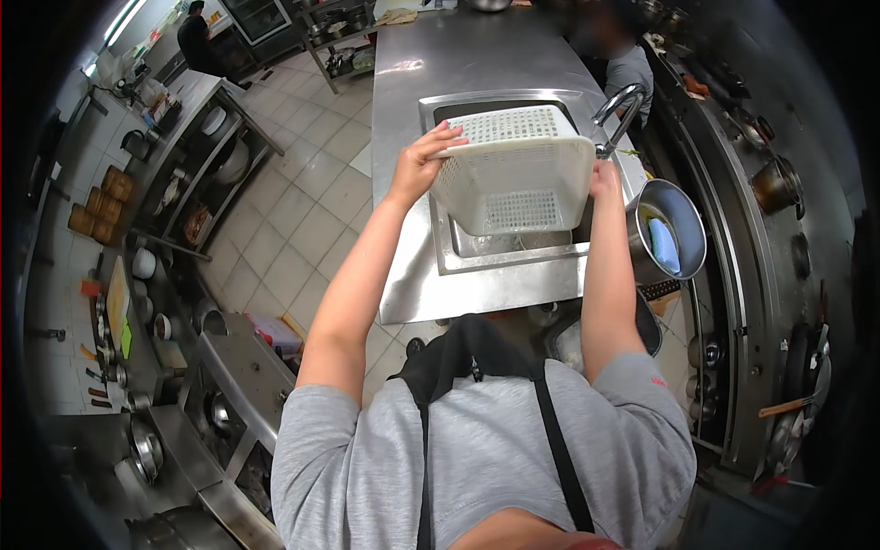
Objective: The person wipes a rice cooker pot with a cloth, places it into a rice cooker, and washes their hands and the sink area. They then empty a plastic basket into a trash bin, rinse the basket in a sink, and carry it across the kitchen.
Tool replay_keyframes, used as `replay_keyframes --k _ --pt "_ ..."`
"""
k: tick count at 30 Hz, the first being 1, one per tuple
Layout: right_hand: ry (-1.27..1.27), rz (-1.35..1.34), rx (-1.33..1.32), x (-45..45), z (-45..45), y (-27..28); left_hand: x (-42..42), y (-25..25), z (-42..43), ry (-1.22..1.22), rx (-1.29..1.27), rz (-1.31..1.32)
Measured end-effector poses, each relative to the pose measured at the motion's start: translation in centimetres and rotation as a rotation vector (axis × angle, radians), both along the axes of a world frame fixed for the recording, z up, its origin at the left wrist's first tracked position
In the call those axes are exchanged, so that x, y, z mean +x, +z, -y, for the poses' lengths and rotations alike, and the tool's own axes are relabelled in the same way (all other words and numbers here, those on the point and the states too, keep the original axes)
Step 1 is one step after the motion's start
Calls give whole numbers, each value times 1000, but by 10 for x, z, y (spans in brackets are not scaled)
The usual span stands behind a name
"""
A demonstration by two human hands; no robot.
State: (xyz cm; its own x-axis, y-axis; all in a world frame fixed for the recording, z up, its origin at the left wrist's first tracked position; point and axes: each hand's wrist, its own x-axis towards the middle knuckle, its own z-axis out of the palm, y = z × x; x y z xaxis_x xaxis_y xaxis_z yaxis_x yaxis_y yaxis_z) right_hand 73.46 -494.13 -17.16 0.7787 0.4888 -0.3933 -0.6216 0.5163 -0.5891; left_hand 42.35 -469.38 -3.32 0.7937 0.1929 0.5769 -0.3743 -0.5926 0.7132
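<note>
A white perforated plastic basket (pixel 520 206) is tilted over the steel sink (pixel 467 264), its open side turned toward me. My left hand (pixel 423 161) grips the basket's left rim, with the fingers on the outer edge. At the right, my right hand (pixel 603 178) is closed by the basket's right side; the basket hides part of its fingers. The curved faucet (pixel 623 108) rises just beyond my right hand.
A deep metal pot (pixel 646 261) holding a blue cloth (pixel 663 246) is right of the sink. One person (pixel 628 78) stands behind the counter (pixel 458 50); another person (pixel 194 38) is at the far left. A bin (pixel 566 341) sits below the counter.
</note>
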Motion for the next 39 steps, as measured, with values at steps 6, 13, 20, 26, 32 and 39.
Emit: replay_keyframes --k 6,13,20,26,32,39 --pt "195 1033 -591 -140 41 75 -14 2 -7 3 -65 22" --pt "-56 1409 -853 -162 23 120 -31 16 0 -2 -38 56" --pt "-411 1567 -778 -211 19 130 -95 8 -19 336 128 -318" --pt "-377 1583 -865 -228 18 135 -214 -69 -71 562 -160 -555" --pt "-556 1517 -978 -235 9 144 -336 -123 -112 657 -468 -649" --pt "-877 1686 -1027 -283 -49 159 -430 -192 -160 762 -471 -749"
